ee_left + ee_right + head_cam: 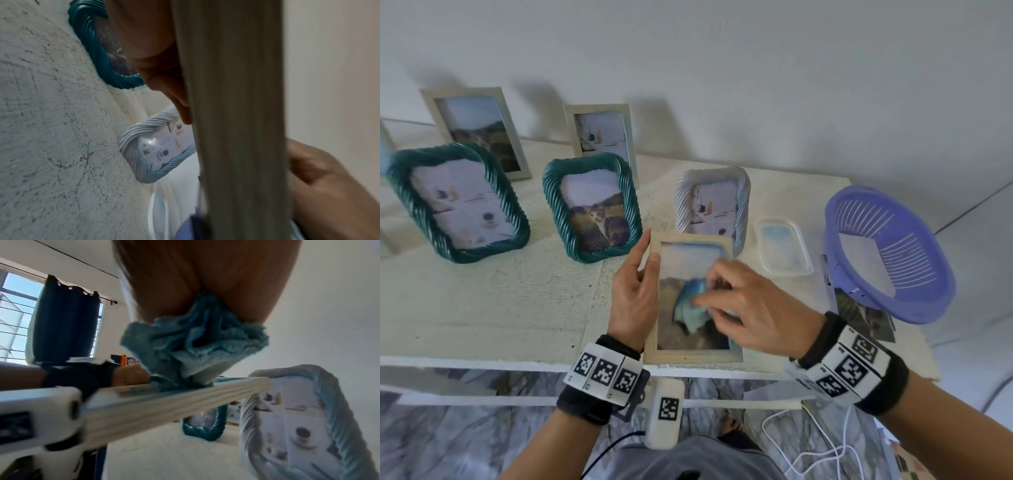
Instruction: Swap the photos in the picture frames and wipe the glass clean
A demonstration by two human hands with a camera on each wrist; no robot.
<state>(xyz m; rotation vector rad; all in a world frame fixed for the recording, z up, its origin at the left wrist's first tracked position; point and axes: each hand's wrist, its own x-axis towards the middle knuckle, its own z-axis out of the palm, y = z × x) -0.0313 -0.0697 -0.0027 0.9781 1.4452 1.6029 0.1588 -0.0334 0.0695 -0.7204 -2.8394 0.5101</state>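
- Above the table's (482, 308) near edge, the wooden frame (690, 358) lies long axis pointing away.
- Left hand (635, 301) grips its left rail.
- Right hand (743, 308) pinches the blue cloth (690, 306) on the glass, nearer the unwiped far end, I judge.

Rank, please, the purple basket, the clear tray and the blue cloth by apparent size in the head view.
1. Purple basket, clearly the largest.
2. Clear tray.
3. Blue cloth, though it is bunched and partly hidden under the right hand, so its place against the tray is unsure.
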